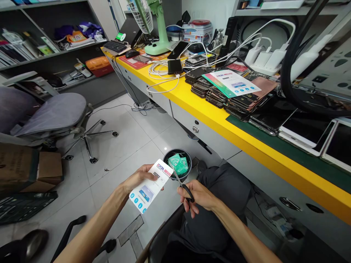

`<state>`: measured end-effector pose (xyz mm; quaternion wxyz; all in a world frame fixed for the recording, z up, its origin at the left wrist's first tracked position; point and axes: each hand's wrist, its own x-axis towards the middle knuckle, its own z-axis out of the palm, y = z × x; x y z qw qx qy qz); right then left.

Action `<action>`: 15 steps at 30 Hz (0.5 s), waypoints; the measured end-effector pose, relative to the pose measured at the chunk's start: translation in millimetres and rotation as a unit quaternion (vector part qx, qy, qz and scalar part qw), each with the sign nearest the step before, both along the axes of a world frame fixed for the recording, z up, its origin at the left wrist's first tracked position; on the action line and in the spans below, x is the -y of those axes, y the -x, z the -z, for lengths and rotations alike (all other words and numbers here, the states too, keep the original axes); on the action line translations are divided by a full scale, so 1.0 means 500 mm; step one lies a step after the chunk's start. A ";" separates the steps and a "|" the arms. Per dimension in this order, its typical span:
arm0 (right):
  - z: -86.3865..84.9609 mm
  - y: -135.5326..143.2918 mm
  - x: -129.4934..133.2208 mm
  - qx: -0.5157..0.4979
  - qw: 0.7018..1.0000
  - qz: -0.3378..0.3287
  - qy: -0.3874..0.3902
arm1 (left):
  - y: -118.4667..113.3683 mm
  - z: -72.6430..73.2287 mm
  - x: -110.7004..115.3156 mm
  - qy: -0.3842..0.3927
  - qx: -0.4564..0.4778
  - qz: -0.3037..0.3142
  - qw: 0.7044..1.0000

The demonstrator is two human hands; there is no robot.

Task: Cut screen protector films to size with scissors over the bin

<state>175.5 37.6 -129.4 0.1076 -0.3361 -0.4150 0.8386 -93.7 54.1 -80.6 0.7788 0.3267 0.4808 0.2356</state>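
Note:
My left hand (pixel 137 178) grips a white printed card-like packet (pixel 145 195), its thumb lying on the front face. Red and blue lettering, a small picture and a row of blue round icons show on the packet. A pair of scissors (pixel 188 193) with black handles is in my right hand (pixel 203 197), with fingers in and around the loops. Its metal blades point up and left, close to the packet's upper right corner; I cannot tell whether they touch it. Just beyond both hands, a dark bin (pixel 189 174) on the floor holds green-and-white wrappers (pixel 178 163).
The yellow-edged workbench (pixel 208 114) runs along my right, with stacked phone parts (pixel 199 89), a similar printed packet (pixel 233 83), white cables (pixel 160 69) and chargers (pixel 264 58). A green fan (pixel 160 33) stands farther back. An office chair (pixel 55 111) and cardboard box (pixel 44 166) are at left.

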 end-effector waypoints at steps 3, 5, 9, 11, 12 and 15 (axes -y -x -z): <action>0.001 0.001 0.000 -0.001 1.000 -0.001 0.001 | 0.001 0.001 0.001 -0.001 -0.001 0.000 1.000; 0.003 0.001 0.000 0.002 1.000 -0.002 -0.001 | 0.001 0.001 0.002 -0.002 0.000 0.001 1.000; 0.007 0.001 0.002 0.009 1.000 -0.002 -0.005 | 0.003 0.004 0.003 -0.003 0.000 0.003 1.000; 0.008 0.002 0.003 0.014 1.000 0.000 -0.006 | 0.003 0.007 0.003 -0.003 0.001 0.003 1.000; 0.009 0.003 0.004 0.017 1.000 0.001 -0.006 | 0.003 0.009 0.004 -0.002 0.001 0.002 1.000; 0.010 0.007 0.006 0.025 1.000 0.011 -0.008 | 0.002 0.014 0.005 0.002 -0.001 -0.003 1.000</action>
